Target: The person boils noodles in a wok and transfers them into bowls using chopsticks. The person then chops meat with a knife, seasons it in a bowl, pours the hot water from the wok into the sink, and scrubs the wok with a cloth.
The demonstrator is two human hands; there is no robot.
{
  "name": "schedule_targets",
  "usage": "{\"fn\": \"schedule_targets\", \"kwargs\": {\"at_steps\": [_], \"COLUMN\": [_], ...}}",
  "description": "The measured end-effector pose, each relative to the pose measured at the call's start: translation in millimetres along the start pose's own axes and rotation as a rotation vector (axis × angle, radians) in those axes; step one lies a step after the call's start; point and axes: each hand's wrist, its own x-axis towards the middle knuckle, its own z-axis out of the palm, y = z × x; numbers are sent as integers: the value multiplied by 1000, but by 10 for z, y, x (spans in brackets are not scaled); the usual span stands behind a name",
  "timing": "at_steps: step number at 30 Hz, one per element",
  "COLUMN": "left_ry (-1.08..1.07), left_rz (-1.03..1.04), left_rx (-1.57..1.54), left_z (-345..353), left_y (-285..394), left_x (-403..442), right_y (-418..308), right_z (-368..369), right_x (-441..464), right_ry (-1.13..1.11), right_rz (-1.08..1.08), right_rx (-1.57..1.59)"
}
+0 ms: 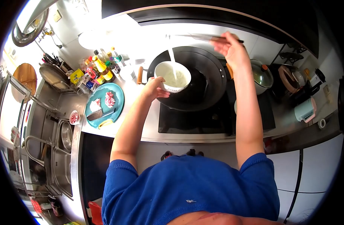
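Note:
My left hand (156, 89) grips the rim and side of a white bowl (168, 69) over the left part of a large black wok (205, 80). Pale, whitish contents show inside the bowl. In my right hand (232, 45) is a long, thin, dark utensil (205, 36), blurred by motion and held above the back right of the wok. A white strand or stream (171, 55) runs from near the utensil's far end down into the bowl. The wok sits on a black cooktop (194, 125) and has wooden handles.
Left of the wok, a round teal board (117, 95) holds chopped pink and white food (110, 99) and a cleaver (100, 115). Bottles (100, 65) stand behind it. Far left is a sink (61, 165). A lidded pot (260, 88) sits right of the wok.

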Motion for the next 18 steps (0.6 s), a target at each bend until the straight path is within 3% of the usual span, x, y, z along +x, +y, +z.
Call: {"fn": "schedule_targets", "kwargs": {"at_steps": [2, 4, 8, 13, 16, 18], "left_ry": [-2, -28, -60, -361, -576, -762], "left_rz": [-37, -63, -18, 148, 26, -294], "left_rx": [-42, -200, -202, -193, -259, -346], "left_z": [43, 54, 117, 681, 1311, 1979], "left_y": [0, -18, 30, 75, -210, -799], "left_x": [2, 9, -161, -574, -654, -605], "right_y": [-83, -148, -538, -916, -1109, -1233], "right_z": [-45, -102, -371, -1134, -1601, -2039], "right_x": [-174, -286, -609, -1412, -2144, -2991], "right_ry": [-94, -31, 127, 286, 496, 775], "right_rz": [180, 161, -102, -230, -333, -439], "right_rx": [-487, -506, -364, -274, -238, -237]}}
